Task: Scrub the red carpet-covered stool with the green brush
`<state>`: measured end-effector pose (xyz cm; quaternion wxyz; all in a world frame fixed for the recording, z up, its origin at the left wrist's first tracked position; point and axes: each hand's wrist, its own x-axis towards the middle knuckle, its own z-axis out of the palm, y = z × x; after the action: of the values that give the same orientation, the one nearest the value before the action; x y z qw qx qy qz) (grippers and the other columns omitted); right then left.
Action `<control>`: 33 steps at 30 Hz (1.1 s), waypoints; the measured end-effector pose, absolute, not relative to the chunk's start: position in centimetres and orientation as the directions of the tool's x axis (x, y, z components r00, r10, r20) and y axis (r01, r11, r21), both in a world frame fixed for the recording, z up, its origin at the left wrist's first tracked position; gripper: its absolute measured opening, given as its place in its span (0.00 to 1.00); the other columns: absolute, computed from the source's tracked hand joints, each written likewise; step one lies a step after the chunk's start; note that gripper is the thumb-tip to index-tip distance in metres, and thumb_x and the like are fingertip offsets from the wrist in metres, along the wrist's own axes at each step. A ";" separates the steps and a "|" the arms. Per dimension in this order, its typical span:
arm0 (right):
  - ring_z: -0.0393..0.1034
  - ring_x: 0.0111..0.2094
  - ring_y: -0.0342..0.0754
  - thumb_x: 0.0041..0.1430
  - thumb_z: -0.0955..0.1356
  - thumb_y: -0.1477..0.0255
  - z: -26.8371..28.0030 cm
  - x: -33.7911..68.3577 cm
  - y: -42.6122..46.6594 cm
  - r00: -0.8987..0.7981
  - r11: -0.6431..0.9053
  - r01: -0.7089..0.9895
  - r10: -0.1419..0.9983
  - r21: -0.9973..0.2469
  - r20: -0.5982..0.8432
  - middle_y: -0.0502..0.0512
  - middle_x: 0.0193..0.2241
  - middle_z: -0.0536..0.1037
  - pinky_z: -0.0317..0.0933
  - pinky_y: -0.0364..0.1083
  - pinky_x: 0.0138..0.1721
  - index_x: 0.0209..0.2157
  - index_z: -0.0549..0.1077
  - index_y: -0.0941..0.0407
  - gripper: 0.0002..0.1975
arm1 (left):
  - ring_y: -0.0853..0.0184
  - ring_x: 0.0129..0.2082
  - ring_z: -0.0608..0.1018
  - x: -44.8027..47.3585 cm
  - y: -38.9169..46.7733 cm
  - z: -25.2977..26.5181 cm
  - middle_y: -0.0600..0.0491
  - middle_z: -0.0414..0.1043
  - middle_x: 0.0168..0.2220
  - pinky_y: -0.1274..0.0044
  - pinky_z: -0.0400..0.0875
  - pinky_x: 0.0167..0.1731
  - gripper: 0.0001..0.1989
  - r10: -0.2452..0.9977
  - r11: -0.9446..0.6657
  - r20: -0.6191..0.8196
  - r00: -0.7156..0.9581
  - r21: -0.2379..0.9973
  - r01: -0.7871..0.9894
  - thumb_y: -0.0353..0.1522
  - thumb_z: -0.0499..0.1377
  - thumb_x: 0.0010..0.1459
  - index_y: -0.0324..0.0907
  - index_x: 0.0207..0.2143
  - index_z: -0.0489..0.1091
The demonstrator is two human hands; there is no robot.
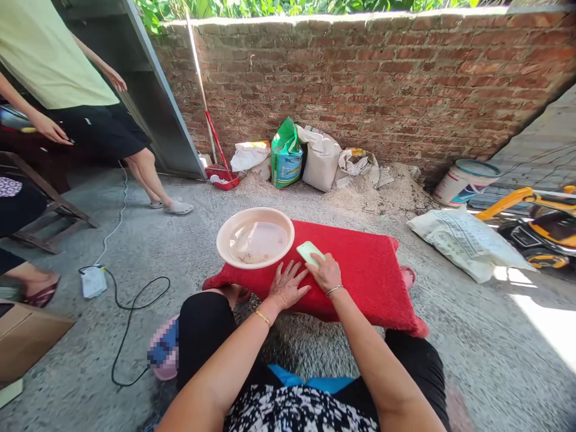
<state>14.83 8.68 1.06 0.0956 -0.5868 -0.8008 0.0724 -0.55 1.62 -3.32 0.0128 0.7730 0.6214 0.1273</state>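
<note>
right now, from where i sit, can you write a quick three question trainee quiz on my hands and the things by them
1. Which hand touches the pale green, flat oblong object? a) left b) right
2. True or false: the round, pale pink basin stands to the right of that green object.
3. Fill in: the left hand, fingers spread, lies over a fuzzy ____ cloth.

Key: 1. b, the right hand; 2. false, it stands to the left; 3. red.
</note>
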 end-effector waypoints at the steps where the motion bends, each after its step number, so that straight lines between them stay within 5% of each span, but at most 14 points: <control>1: 0.66 0.43 0.51 0.63 0.62 0.54 0.8 13.7 8.4 -0.325 0.330 0.915 0.944 -0.233 0.064 0.57 0.43 0.69 0.56 0.46 0.45 0.57 0.67 0.44 0.23 | 0.55 0.65 0.57 -0.5 1.6 -3.3 0.49 0.59 0.63 0.55 0.44 0.63 0.27 0.963 -0.229 0.181 0.198 0.169 0.959 0.50 0.49 0.61 0.52 0.60 0.61; 5: 0.64 0.45 0.53 0.63 0.62 0.53 0.1 16.2 8.5 -0.263 0.268 0.944 0.963 -0.190 0.053 0.59 0.45 0.68 0.54 0.48 0.46 0.58 0.67 0.43 0.24 | 0.55 0.64 0.57 -0.5 1.7 -3.1 0.49 0.59 0.63 0.55 0.44 0.63 0.27 0.958 -0.242 0.199 0.208 0.162 0.957 0.49 0.49 0.61 0.51 0.59 0.62; 10: 0.66 0.45 0.55 0.63 0.61 0.53 -0.3 27.7 8.5 0.079 -0.071 0.988 0.995 -0.136 0.055 0.60 0.44 0.69 0.56 0.52 0.47 0.58 0.67 0.45 0.24 | 0.54 0.65 0.57 -0.4 1.8 -3.2 0.50 0.58 0.64 0.55 0.44 0.63 0.26 0.959 -0.234 0.206 0.196 0.181 0.955 0.48 0.51 0.60 0.52 0.59 0.63; 15: 0.66 0.46 0.57 0.61 0.59 0.50 0.1 34.3 8.0 0.398 -0.375 0.896 0.916 -0.236 0.056 0.61 0.46 0.68 0.57 0.56 0.47 0.57 0.68 0.47 0.27 | 0.54 0.65 0.56 -0.3 1.8 -3.5 0.49 0.57 0.64 0.55 0.43 0.63 0.26 0.956 -0.245 0.215 0.200 0.208 0.947 0.49 0.51 0.60 0.52 0.58 0.63; 27: 0.67 0.46 0.53 0.64 0.61 0.54 1.5 12.3 13.6 -0.190 0.192 0.960 0.981 -0.204 0.033 0.59 0.45 0.69 0.57 0.49 0.46 0.58 0.67 0.45 0.24 | 0.56 0.66 0.54 -0.5 1.2 -4.0 0.53 0.56 0.65 0.54 0.45 0.64 0.28 0.966 -0.220 0.190 0.174 0.257 0.941 0.52 0.48 0.60 0.55 0.60 0.60; 33: 0.69 0.46 0.56 0.65 0.56 0.51 -0.3 17.7 15.4 -0.150 0.147 0.983 0.989 -0.114 -0.018 0.62 0.46 0.69 0.58 0.52 0.46 0.61 0.63 0.45 0.27 | 0.55 0.66 0.53 -0.6 1.0 -3.8 0.50 0.55 0.65 0.53 0.44 0.64 0.29 0.968 -0.224 0.181 0.176 0.293 0.929 0.52 0.49 0.60 0.54 0.61 0.59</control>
<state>17.69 15.43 -0.28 0.0302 -0.6514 -0.7565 0.0491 -0.57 0.98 -3.82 0.0578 0.7647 0.6201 0.1653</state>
